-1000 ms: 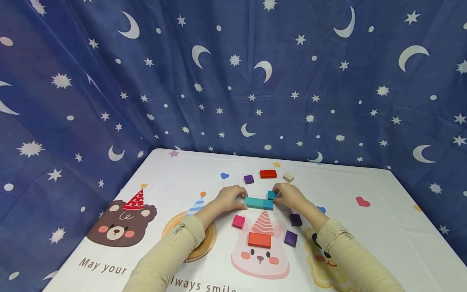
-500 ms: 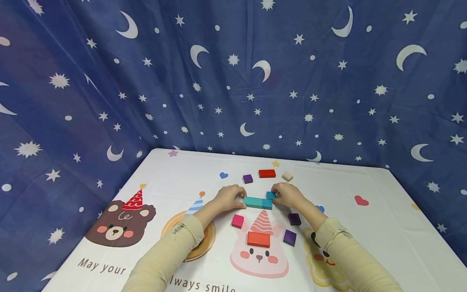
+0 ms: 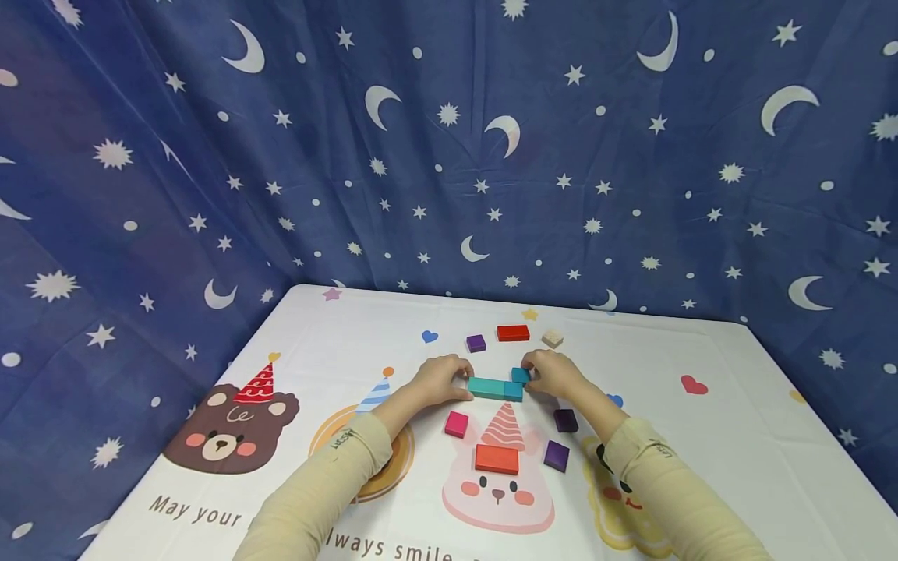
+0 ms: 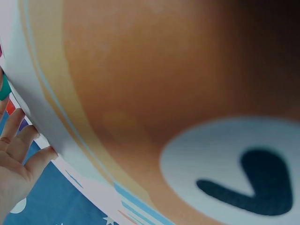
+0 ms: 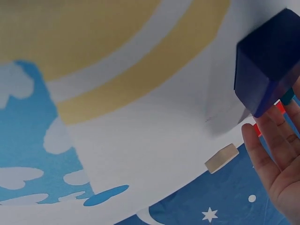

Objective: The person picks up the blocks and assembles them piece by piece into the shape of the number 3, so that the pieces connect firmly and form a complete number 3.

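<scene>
In the head view, my left hand (image 3: 438,379) grips the left end of a long teal block (image 3: 486,388) between thumb and forefinger. A blue cube-like block (image 3: 514,392) sits flush against that block's right end. Just behind it, my right hand (image 3: 556,374) pinches a small blue block (image 3: 521,375), whose right side is covered by the fingers. The left wrist view catches a sliver of the teal block (image 4: 4,89) by the thumb and forefinger, the other fingers spread. A dark purple block (image 5: 267,61) partly hides the right hand's fingertips in the right wrist view.
Behind the hands lie a purple block (image 3: 476,344), a red block (image 3: 513,333) and a beige block (image 3: 553,338). Nearer are a pink block (image 3: 456,425), an orange-red block (image 3: 496,459) and two dark purple blocks (image 3: 557,456). A starry curtain (image 3: 421,156) borders the printed white tabletop.
</scene>
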`<state>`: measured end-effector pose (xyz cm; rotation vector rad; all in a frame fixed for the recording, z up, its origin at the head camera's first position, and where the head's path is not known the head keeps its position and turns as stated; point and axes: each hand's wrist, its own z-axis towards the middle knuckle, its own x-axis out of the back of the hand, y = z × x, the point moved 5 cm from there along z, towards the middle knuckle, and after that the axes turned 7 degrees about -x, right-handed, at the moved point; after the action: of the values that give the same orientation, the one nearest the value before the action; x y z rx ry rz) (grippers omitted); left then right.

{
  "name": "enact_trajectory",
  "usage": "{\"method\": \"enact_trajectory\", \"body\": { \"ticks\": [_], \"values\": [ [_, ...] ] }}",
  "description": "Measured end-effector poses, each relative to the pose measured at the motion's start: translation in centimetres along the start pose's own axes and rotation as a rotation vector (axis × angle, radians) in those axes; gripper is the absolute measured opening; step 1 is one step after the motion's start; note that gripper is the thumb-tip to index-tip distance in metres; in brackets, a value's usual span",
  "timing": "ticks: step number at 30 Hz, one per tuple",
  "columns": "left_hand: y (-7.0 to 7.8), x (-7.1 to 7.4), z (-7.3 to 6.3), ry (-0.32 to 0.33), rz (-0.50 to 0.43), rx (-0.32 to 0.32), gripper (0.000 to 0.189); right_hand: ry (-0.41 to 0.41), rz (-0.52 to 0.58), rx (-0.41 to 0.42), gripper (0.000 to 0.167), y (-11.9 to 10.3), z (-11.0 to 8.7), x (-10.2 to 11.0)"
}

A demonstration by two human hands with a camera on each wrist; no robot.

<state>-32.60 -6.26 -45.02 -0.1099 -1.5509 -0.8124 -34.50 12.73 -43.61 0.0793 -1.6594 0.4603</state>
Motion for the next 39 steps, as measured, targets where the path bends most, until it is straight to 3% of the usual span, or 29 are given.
{"method": "enact_trajectory", "body": {
  "ticks": [28, 39],
  "values": [
    [0.17, 0.04, -0.13, 0.007, 0.033, -0.018, 0.033, -0.016, -0.013, 0.022, 0.036, -0.15, 0.08, -0.04],
    [0.3, 0.14, -0.24, 0.009, 0.017, -0.021, 0.032, -0.024, 0.02, 0.012, 0.03, 0.16, 0.24, 0.02]
  ]
}}
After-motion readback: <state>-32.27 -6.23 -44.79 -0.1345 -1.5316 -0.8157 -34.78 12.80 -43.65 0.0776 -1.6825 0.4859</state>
